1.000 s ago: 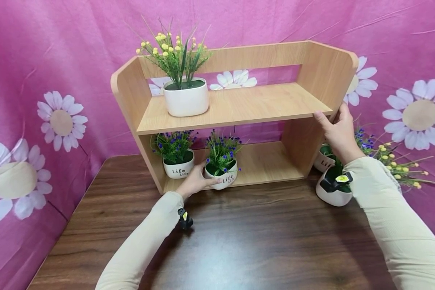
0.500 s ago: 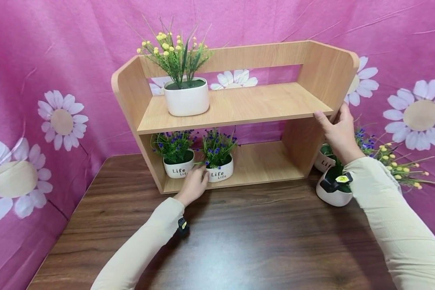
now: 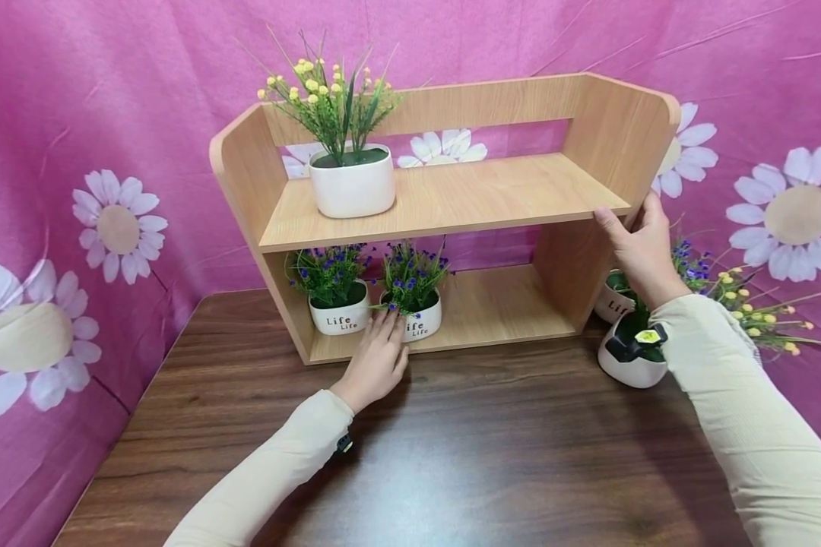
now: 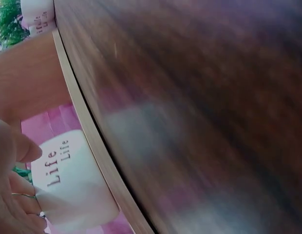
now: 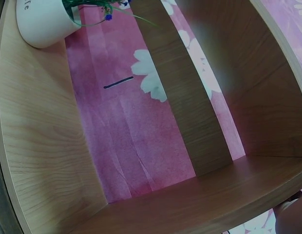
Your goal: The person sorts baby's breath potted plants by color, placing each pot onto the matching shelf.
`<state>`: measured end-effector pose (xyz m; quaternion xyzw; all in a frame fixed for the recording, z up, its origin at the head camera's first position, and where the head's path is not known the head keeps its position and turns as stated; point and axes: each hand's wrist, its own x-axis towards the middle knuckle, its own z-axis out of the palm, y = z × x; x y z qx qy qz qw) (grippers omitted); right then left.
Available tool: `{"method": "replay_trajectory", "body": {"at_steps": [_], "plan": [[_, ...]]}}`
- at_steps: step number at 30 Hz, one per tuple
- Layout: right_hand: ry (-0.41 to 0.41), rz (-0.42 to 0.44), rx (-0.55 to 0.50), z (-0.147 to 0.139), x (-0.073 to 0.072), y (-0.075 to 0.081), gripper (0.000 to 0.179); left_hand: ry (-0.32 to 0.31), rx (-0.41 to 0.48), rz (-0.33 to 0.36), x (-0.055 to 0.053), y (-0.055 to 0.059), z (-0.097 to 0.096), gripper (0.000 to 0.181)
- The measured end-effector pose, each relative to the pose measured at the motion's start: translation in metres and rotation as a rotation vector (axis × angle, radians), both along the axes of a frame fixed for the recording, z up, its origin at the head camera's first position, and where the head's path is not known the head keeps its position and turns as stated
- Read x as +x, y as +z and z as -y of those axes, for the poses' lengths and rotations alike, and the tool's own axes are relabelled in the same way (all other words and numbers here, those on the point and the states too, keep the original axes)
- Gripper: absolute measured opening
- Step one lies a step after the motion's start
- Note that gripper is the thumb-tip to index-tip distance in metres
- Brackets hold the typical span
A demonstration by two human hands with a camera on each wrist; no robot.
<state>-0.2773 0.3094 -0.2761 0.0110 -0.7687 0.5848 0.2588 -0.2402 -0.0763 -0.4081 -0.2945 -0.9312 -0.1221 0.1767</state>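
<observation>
My left hand [image 3: 376, 361] reaches to the lower shelf, its extended fingers touching the front left of a white "Life" pot [image 3: 424, 315] with blue flowers. That pot [image 4: 75, 183] stands upright on the board in the left wrist view, partly covered by the fingers in the head view. Left of it is a matching blue-flowered pot [image 3: 338, 308]. My right hand [image 3: 646, 247] holds the right side panel of the wooden shelf [image 3: 492, 190], thumb at the front edge of the upper board and fingers on the outer side. Only a dark bit of that hand [image 5: 292, 217] shows in the right wrist view.
On the upper board, toward the left, stands a plain white pot [image 3: 352, 186] with yellow flowers. More potted flowers, including a white pot [image 3: 632, 368], stand right of the shelf, partly behind the right wrist. A brown wooden table [image 3: 451, 448] lies underneath; a pink flowered cloth [image 3: 144, 76] hangs behind.
The blue-flowered pot, earlier tilted in my left hand at the front edge, has gone back onto the lower shelf upright. My left hand has released its grip and its fingers have straightened.
</observation>
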Motion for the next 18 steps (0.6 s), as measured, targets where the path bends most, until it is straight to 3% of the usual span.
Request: {"method": "replay_trajectory", "body": {"at_steps": [5, 10, 18], "plan": [[0.002, -0.002, -0.002, -0.0004, 0.0000, -0.0004, 0.061, 0.019, -0.029, 0.056, 0.0032, 0.0011, -0.0029, 0.060], [-0.001, -0.007, -0.002, -0.0003, 0.0008, -0.0010, 0.062, 0.027, -0.064, 0.062, 0.0043, 0.0019, -0.0029, 0.064], [0.000, -0.013, 0.002, -0.0003, 0.0003, -0.0005, 0.062, 0.014, -0.151, -0.055, -0.0018, 0.0025, 0.0004, 0.067]]}}
